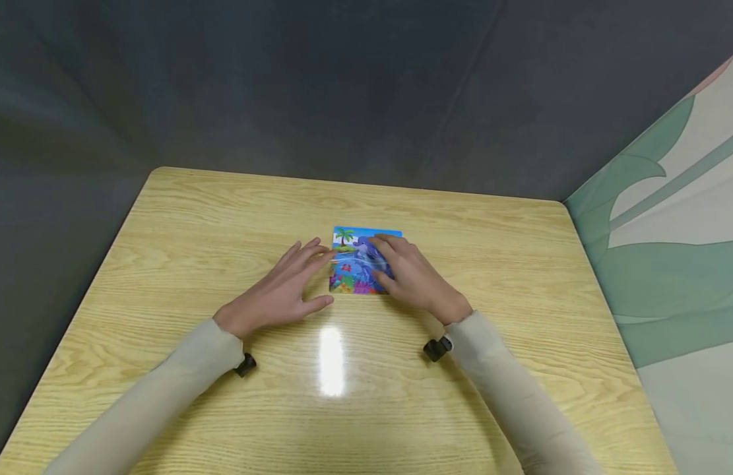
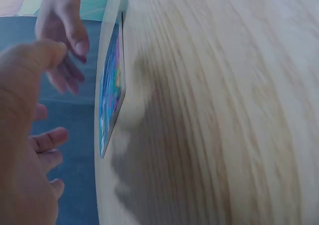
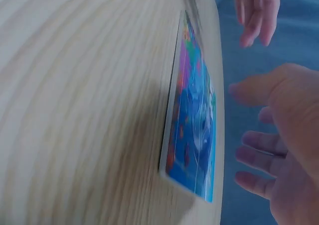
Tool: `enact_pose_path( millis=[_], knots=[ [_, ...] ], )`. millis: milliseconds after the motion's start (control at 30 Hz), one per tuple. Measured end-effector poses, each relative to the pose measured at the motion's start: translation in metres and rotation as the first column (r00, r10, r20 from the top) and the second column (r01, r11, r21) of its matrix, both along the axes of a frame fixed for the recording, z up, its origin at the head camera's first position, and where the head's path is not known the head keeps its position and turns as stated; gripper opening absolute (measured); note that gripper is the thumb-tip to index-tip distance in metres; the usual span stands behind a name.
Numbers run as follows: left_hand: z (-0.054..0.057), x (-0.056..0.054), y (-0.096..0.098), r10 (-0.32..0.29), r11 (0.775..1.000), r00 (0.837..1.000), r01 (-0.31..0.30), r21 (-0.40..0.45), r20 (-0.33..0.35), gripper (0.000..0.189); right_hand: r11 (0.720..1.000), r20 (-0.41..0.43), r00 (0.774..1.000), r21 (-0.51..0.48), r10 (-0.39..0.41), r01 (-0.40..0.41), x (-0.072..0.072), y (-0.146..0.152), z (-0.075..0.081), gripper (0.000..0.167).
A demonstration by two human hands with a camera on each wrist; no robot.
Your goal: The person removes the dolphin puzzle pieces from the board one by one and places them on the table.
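Note:
A thin rectangular picture board point(image 1: 357, 270) lies flat on the wooden table, printed with a purple dolphin, a palm tree, a red crab and coral. Fine lines cross its glossy face point(image 3: 194, 100) in the right wrist view. My left hand point(image 1: 289, 284) is held at its left edge, fingers spread and thumb apart, with nothing in the grasp. Over the board's right part is my right hand point(image 1: 414, 274), its fingers loosely bent and hiding that side. Both wrist views show a gap between the fingers and the board, and neither hand grips it.
The light wood table point(image 1: 223, 218) has a dark curtain or wall point(image 1: 354, 92) behind it and on the left. A green and white patterned panel point(image 1: 687, 277) stands along the right side. Small black wrist cameras point(image 1: 437, 348) sit at both cuffs.

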State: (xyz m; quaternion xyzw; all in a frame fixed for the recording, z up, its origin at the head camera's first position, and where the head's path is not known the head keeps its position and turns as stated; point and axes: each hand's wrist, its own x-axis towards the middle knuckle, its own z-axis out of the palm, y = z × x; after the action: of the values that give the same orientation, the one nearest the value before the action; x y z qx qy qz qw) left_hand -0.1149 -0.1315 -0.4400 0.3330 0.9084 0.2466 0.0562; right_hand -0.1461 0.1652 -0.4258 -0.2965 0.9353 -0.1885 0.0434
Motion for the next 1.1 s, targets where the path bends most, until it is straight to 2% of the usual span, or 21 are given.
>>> enact_pose_path(
  millis=[167, 333, 567, 700, 967, 1100],
  knots=[
    [-0.007, -0.005, 0.010, -0.012, 1.000, 1.000, 0.013, -0.028, 0.027, 0.077, 1.000, 0.009, 1.000, -0.002, 0.003, -0.003, -0.012, -0.016, -0.002, 0.061],
    [-0.009, -0.008, 0.020, -0.024, 0.994, 0.998, 0.029, -0.103, 0.051, 0.076, 1.000, 0.026, 1.000, 0.024, 0.007, -0.007, -0.022, -0.029, -0.001, 0.057],
    [-0.013, -0.010, 0.029, -0.063, 0.983, 0.998, 0.065, -0.173, 0.014, 0.077, 0.998, 0.033, 0.999, 0.067, 0.019, -0.021, -0.033, -0.041, -0.001, 0.054],
    [-0.016, -0.010, 0.030, -0.071, 0.983, 0.997, 0.069, -0.172, -0.002, 0.078, 0.995, 0.045, 0.999, 0.101, 0.016, -0.020, -0.037, -0.045, -0.003, 0.054],
    [-0.012, -0.010, 0.031, -0.086, 0.977, 0.996, 0.078, -0.196, -0.031, 0.073, 0.980, 0.040, 0.999, 0.199, 0.005, -0.013, -0.047, -0.053, -0.004, 0.046],
    [-0.009, -0.010, 0.033, -0.089, 0.975, 0.994, 0.075, -0.211, -0.056, 0.070, 0.969, 0.063, 0.998, 0.248, -0.020, 0.004, -0.052, -0.060, -0.001, 0.041]
  ],
)
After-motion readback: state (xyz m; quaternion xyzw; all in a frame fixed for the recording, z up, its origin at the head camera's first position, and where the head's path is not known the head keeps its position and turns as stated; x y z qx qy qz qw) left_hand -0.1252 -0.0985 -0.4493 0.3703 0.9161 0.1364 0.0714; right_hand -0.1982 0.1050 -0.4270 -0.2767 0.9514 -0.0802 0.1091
